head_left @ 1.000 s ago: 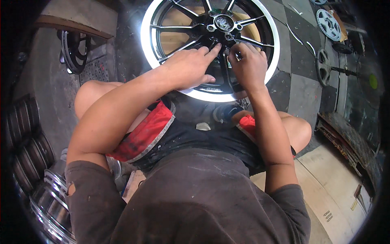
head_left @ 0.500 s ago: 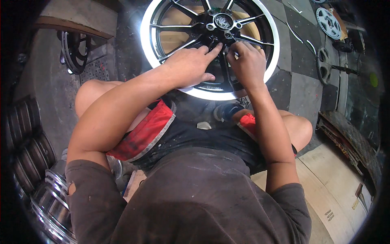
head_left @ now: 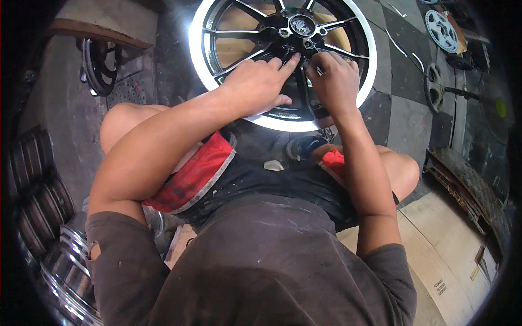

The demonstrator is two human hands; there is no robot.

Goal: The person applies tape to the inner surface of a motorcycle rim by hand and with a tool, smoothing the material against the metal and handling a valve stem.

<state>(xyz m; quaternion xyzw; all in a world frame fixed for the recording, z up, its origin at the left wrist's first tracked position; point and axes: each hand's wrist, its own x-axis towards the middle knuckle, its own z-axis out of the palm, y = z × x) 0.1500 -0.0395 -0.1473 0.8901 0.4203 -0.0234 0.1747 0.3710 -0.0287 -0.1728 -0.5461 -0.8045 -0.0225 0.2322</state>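
A black wheel with a bright silver outer rim (head_left: 370,62) and silver-edged spokes lies in front of me. Its round hub cap (head_left: 302,25) shows just beyond my fingers. My left hand (head_left: 255,84) rests over the near-left spokes, fingers stretched out and thumb apart, the index fingertip touching the dark metal below the hub. Beside it, my right hand (head_left: 337,79) is closed in a pinch at the near-right spokes. Whatever it may hold is hidden by the fingers.
On my dark shorts sits a small whitish piece (head_left: 273,165). Metal wheels (head_left: 70,266) are stacked at left, with a black wheel (head_left: 100,68) farther off. Grey discs (head_left: 441,31) and white strips (head_left: 396,43) lie at far right. Flat cardboard (head_left: 435,239) covers the near-right floor.
The wheel sits slightly farther up and right in view. My left index fingertip has shifted a little the same way. The right hand keeps its pinch, nearly in place.
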